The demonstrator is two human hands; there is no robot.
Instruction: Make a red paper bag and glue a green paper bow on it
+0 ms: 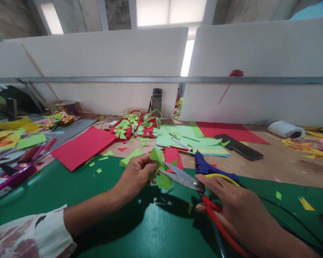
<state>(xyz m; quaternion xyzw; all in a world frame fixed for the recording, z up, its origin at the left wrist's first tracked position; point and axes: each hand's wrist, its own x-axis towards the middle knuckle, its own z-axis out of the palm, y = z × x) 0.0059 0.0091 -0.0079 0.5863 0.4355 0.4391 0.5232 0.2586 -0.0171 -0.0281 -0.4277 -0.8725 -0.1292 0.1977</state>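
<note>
My left hand pinches a folded piece of light green paper between thumb and fingers, above the green mat. My right hand is closed around the red and yellow handles of a pair of scissors. The scissors' blades are slightly parted, with their tips at the right side of the green paper. Whether the paper lies between the blades is hard to make out. Behind the blades lie a red paper strip and a blue glue gun.
Small gift-bag shapes with bows stand at the back beside a grey bottle. A red sheet lies left, a black phone right. A purple tape dispenser sits at far left. Green scraps dot the green mat.
</note>
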